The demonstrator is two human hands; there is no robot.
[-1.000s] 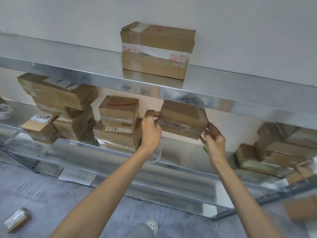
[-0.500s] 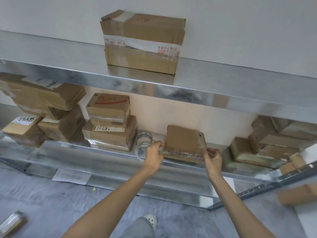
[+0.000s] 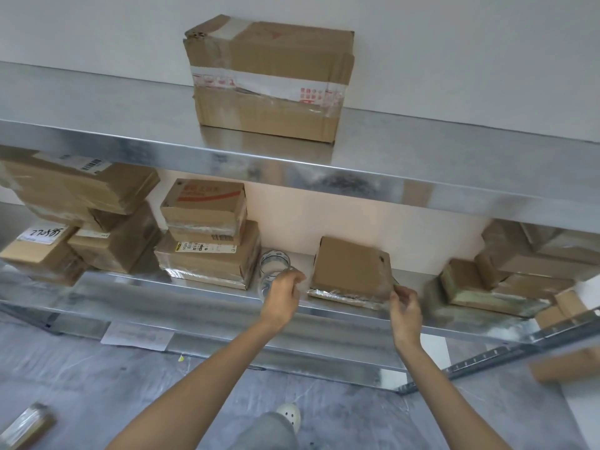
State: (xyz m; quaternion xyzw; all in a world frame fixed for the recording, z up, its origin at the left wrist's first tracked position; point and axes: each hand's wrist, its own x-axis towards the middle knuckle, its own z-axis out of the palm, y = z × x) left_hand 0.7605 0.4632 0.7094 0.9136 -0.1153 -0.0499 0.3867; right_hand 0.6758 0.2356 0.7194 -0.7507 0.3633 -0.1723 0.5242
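small box [image 3: 350,271] flat on middle shelf [image 3: 201,306], between tape roll [image 3: 273,262] and right-hand box pile | left hand [image 3: 281,295] just beside box's left edge, fingers loosely curled, holding nothing | right hand [image 3: 404,305] at front-right corner, fingers curled, blurred, cannot tell if pinching

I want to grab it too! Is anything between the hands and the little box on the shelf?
Nothing visible is. The left hand and the right hand are right at the front corners of the small box. The tape roll stands left of the box, by the left hand, not in between.
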